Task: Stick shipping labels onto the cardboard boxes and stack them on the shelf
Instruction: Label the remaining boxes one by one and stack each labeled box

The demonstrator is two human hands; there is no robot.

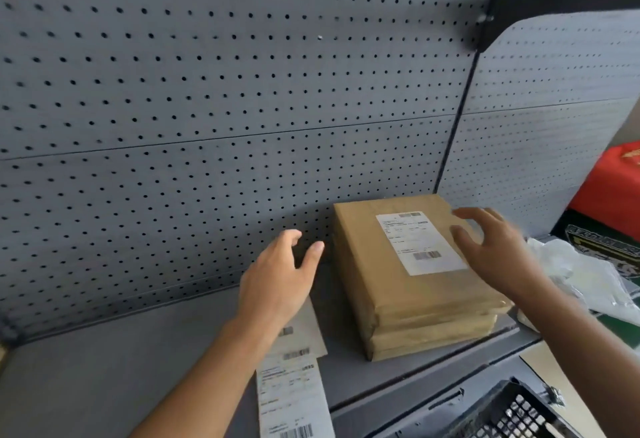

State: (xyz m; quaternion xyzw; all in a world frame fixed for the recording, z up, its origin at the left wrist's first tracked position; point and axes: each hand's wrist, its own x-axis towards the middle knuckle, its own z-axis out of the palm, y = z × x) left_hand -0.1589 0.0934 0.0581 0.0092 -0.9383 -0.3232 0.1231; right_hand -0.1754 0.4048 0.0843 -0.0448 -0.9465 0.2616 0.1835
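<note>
Hovering both hands open, empty: left hand point(277, 278), right hand point(491, 250) over top box point(408, 264). Looks stiff, light; I'd grab side edges.

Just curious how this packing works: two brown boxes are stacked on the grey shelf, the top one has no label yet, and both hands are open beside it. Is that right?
Not quite. The head view shows the top box already carries a white shipping label. The rest holds: it sits on a second box on the grey shelf, with the left hand and right hand open.
</note>
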